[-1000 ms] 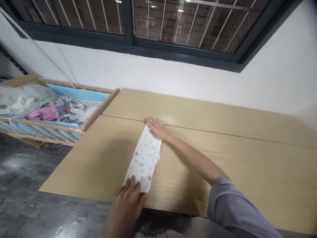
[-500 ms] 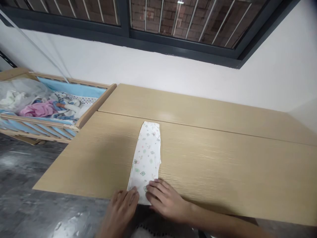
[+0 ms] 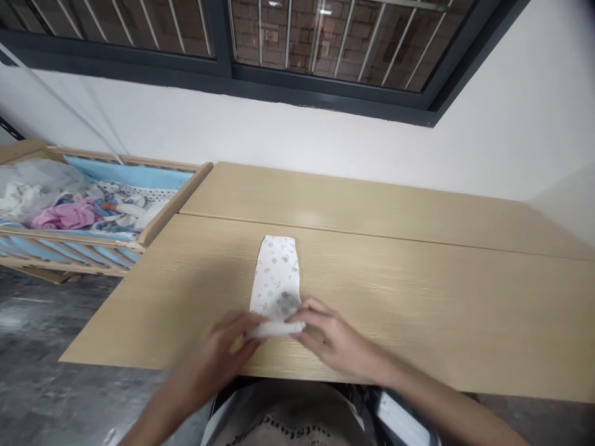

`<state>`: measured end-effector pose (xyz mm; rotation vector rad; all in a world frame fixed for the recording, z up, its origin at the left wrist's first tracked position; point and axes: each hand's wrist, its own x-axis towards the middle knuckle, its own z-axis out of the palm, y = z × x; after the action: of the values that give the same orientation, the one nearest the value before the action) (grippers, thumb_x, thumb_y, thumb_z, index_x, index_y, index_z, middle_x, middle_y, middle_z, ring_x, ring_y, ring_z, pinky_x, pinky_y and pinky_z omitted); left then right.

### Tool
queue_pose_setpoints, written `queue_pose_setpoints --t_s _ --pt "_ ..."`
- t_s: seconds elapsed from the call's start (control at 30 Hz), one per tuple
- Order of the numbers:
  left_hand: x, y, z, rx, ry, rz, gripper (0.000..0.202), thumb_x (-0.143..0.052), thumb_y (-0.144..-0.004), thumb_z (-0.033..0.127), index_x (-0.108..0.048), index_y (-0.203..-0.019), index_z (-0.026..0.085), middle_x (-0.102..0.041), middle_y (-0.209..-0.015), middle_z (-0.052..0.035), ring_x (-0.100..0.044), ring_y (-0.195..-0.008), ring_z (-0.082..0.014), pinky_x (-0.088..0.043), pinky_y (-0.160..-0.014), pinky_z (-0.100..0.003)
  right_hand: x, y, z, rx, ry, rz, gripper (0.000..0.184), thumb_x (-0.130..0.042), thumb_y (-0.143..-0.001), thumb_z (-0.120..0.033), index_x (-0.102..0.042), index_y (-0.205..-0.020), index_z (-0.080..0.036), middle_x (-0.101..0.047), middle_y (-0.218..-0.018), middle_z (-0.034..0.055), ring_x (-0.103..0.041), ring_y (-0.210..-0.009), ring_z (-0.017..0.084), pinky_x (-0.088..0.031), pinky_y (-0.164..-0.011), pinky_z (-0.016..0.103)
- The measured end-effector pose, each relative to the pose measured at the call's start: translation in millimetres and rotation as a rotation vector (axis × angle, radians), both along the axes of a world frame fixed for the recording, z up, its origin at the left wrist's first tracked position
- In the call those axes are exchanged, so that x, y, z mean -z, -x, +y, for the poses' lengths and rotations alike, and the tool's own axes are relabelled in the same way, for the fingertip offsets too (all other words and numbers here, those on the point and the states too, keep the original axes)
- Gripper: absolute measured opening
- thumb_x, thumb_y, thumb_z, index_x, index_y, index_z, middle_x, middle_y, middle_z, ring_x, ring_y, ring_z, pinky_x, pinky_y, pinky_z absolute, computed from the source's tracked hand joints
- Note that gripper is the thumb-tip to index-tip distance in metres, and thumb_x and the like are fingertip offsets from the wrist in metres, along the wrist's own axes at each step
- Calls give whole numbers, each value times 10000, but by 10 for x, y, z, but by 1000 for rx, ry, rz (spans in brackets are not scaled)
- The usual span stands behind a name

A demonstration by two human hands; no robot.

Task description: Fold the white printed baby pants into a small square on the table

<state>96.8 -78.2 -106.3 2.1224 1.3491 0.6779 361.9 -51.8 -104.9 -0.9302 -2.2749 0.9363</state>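
Drawn inward together, left hand [image 3: 218,344] and right hand [image 3: 332,337] pinch the folded near edge of printed white cloth [image 3: 275,272].

We see a soft, matt white printed cotton cloth [image 3: 275,279] on a smooth, fine-grained pale wood-laminate tabletop [image 3: 395,297]. A pale unpainted wooden cot rail [image 3: 174,204] looks satin, a mottled dark grey floor [image 3: 46,322] glossy, and a white painted wall [image 3: 325,145] matt.
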Motion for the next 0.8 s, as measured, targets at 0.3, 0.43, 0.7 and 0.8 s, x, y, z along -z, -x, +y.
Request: queue_pose_setpoints --t_s 0.3,0.43,0.7,0.8 --pt "14 -363 1711 -250 -39 274 250 -561 -949 294 -689 -1134 183 -735 -1182 -83 -650 -1068 -231 -475 -906 -306 473 194 1718 366 104 62 223 -638 -889 -303 -648 -1059 -158 -658 -831 9 -592 -714 136 -449 -641 233" --pt "141 -509 2016 -270 -55 354 248 -537 -953 235 -674 -1140 146 -729 -1165 -125 -636 -1088 -251 -457 -944 -337 681 267 2103 398 97 -65 163 -590 -880 -220 -660 -1004 -143 -666 -830 15 -596 -721 138 -448 -656 229" --pt "358 -653 821 -295 -234 525 484 -392 -1032 380 -545 -1346 45 -602 -1375 -239 -606 -1189 -356 -471 -995 -470 474 314 1724 191 -294 -212 407 -464 -1021 -325 -547 -1380 -153 -562 -1400 173 -489 -1325 276 -356 -1124 438" --pt "632 -766 368 -264 -280 635 513 -444 -1010 407 -580 -1320 21 -604 -1378 -260 -567 -1282 -391 -497 -997 -489 482 472 1456 -219 -458 -288 510 -369 -1067 -401 -415 -1514 -161 -402 -1590 153 -346 -1480 261 -286 -1198 448"
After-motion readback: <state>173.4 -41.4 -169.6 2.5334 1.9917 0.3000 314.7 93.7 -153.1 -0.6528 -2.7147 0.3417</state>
